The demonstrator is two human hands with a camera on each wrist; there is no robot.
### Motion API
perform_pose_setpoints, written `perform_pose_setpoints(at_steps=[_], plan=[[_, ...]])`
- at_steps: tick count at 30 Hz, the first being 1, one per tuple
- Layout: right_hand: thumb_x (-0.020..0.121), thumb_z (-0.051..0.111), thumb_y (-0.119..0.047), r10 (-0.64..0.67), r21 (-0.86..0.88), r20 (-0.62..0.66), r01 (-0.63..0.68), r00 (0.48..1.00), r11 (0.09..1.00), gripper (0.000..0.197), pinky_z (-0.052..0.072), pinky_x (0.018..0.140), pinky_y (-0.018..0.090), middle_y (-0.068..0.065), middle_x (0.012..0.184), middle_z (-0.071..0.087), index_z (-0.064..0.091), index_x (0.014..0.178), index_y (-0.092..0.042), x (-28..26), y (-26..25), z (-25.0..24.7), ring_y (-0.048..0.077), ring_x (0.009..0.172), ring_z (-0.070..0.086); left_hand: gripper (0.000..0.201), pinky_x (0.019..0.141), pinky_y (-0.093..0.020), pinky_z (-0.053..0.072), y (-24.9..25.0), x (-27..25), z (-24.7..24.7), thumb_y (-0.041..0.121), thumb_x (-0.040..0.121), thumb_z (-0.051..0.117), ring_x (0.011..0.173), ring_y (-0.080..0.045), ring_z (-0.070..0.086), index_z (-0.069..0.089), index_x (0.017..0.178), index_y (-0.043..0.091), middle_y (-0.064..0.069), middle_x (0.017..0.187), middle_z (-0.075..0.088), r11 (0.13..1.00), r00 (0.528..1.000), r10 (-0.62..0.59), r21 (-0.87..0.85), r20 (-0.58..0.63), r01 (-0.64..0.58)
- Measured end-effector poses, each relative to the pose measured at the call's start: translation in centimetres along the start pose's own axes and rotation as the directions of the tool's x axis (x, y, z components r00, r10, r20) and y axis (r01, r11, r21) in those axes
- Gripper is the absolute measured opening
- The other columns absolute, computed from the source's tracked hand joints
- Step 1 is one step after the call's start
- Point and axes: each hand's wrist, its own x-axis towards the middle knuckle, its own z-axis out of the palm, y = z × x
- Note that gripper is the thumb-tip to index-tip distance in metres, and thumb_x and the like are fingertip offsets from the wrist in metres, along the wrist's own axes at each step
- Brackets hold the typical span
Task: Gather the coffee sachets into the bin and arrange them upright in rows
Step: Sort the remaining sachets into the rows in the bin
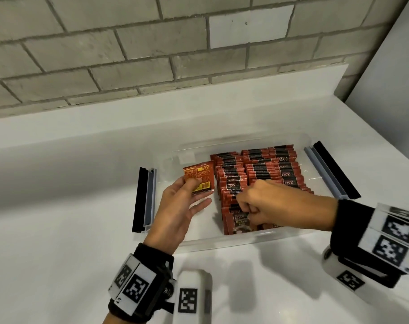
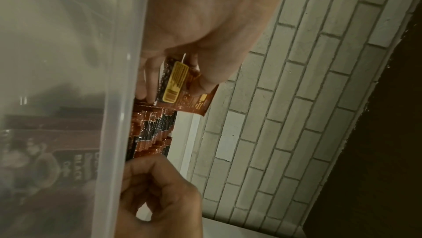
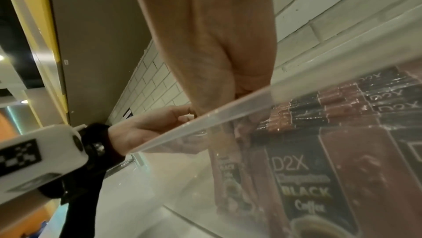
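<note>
A clear plastic bin (image 1: 222, 242) stands on the white counter. Red-and-black coffee sachets (image 1: 264, 169) stand upright in rows across its middle and right part. My left hand (image 1: 196, 192) is over the bin's bare left part and pinches one sachet (image 1: 198, 176) between thumb and fingers, its orange back with a yellow label facing up. The left wrist view shows that sachet (image 2: 182, 86) in the same pinch. My right hand (image 1: 245, 206) is curled over the tops of the front sachets in the left row. Its fingertips are hidden among them. A front sachet (image 1: 238, 220) leans forward.
Black and grey-blue latches hang open at the bin's left side (image 1: 143, 199) and right side (image 1: 332, 169). A grey brick wall (image 1: 152, 54) rises behind the counter (image 1: 58, 206), and a white panel (image 1: 397, 78) closes the right. The bin's front wall (image 3: 205, 117) is close to both wrists.
</note>
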Motion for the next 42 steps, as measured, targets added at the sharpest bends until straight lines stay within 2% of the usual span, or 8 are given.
perform_pose_setpoints(at_steps=[4, 8, 16, 21, 27, 35, 39, 42], plan=[[0.088, 0.063, -0.014, -0.011, -0.024, -0.009, 0.011, 1.000, 1.000, 0.009, 0.050, 0.062, 0.033, -0.003, 0.081, 0.056, 0.055, 0.084, -0.015, 0.1, 0.1, 0.6, 0.016, 0.071, 0.056, 0.012, 0.096, -0.035, 0.047, -0.2, -0.1, -0.1, 0.020, 0.092, 0.060, 0.108, -0.012, 0.061, 0.070, 0.099, 0.018, -0.001, 0.105, 0.072, 0.994, 1.000, 0.014, 0.109, 0.001, -0.015], [0.080, 0.075, -0.028, 0.084, 0.240, 0.033, -0.090, 0.996, 0.966, 0.022, 0.049, 0.061, 0.020, -0.010, 0.076, 0.059, 0.054, 0.081, -0.027, 0.1, 0.7, -0.3, 0.006, 0.070, 0.060, 0.013, 0.088, -0.028, 0.044, -0.4, -0.1, -0.1, 0.020, 0.091, 0.061, 0.096, -0.008, 0.062, 0.072, 0.099, 0.020, 0.005, 0.095, 0.074, 0.987, 0.999, 0.021, 0.159, 0.047, -0.028], [0.084, 0.068, -0.029, 0.287, 0.584, -0.227, -0.106, 0.931, 0.805, 0.013, 0.051, 0.082, 0.022, -0.010, 0.093, 0.066, 0.063, 0.096, -0.027, 0.1, 2.4, -4.6, 0.003, 0.087, 0.063, 0.020, 0.070, -0.020, 0.052, -0.6, 0.2, -0.1, 0.010, 0.087, 0.064, 0.081, -0.010, 0.067, 0.067, 0.107, 0.009, -0.005, 0.093, 0.074, 0.995, 0.991, 0.031, 0.092, 0.131, -0.043], [0.085, 0.068, -0.021, 0.181, 0.640, -0.190, -0.018, 0.965, 0.768, 0.029, 0.049, 0.091, 0.023, -0.013, 0.104, 0.069, 0.063, 0.112, -0.032, 0.6, 1.6, -5.3, 0.004, 0.097, 0.064, 0.022, 0.056, -0.015, 0.044, -0.4, 0.3, 0.1, 0.006, 0.092, 0.053, 0.065, -0.007, 0.052, 0.066, 0.108, -0.001, -0.002, 0.074, 0.064, 1.000, 0.967, -0.021, -0.014, 0.253, 0.025], [0.080, 0.067, -0.037, 0.180, 0.694, -0.205, 0.013, 0.962, 0.720, 0.018, 0.046, 0.084, 0.019, -0.011, 0.092, 0.072, 0.068, 0.093, -0.025, 1.5, 0.5, -4.6, 0.002, 0.085, 0.066, 0.025, 0.057, -0.016, 0.045, -0.3, -0.2, 0.1, -0.002, 0.094, 0.046, 0.065, -0.010, 0.055, 0.066, 0.108, -0.002, -0.010, 0.083, 0.070, 0.993, 0.912, -0.113, 0.079, 0.393, 0.089], [0.083, 0.067, -0.036, 0.188, 0.648, -0.146, -0.050, 0.971, 0.760, 0.013, 0.044, 0.071, 0.018, 0.004, 0.089, 0.074, 0.071, 0.093, -0.028, 1.3, 1.4, -4.8, 0.000, 0.059, 0.054, 0.026, 0.070, -0.024, 0.053, -0.4, 0.2, 0.2, 0.009, 0.099, 0.044, 0.081, -0.018, 0.061, 0.068, 0.103, 0.000, -0.014, 0.095, 0.069, 0.992, 0.981, -0.052, 0.121, 0.188, 0.030], [0.081, 0.071, -0.034, 0.068, 0.474, -0.051, -0.036, 0.996, 0.880, 0.010, 0.051, 0.068, 0.022, -0.005, 0.083, 0.074, 0.073, 0.089, -0.029, 1.1, 0.9, -4.2, 0.005, 0.069, 0.065, 0.020, 0.075, -0.025, 0.049, -0.4, 0.4, 0.1, 0.015, 0.098, 0.048, 0.080, -0.014, 0.057, 0.066, 0.104, 0.010, -0.006, 0.094, 0.065, 0.995, 1.000, -0.012, 0.101, 0.010, 0.011], [0.081, 0.074, -0.029, 0.019, 0.365, 0.003, -0.018, 1.000, 0.931, 0.009, 0.047, 0.066, 0.011, -0.010, 0.078, 0.072, 0.075, 0.085, -0.021, 1.2, 0.0, -2.4, 0.000, 0.073, 0.064, 0.021, 0.088, -0.029, 0.048, -0.5, 0.5, -0.1, 0.018, 0.098, 0.049, 0.094, -0.015, 0.057, 0.062, 0.112, 0.011, -0.008, 0.109, 0.063, 0.993, 0.998, -0.020, 0.115, -0.051, 0.026]])
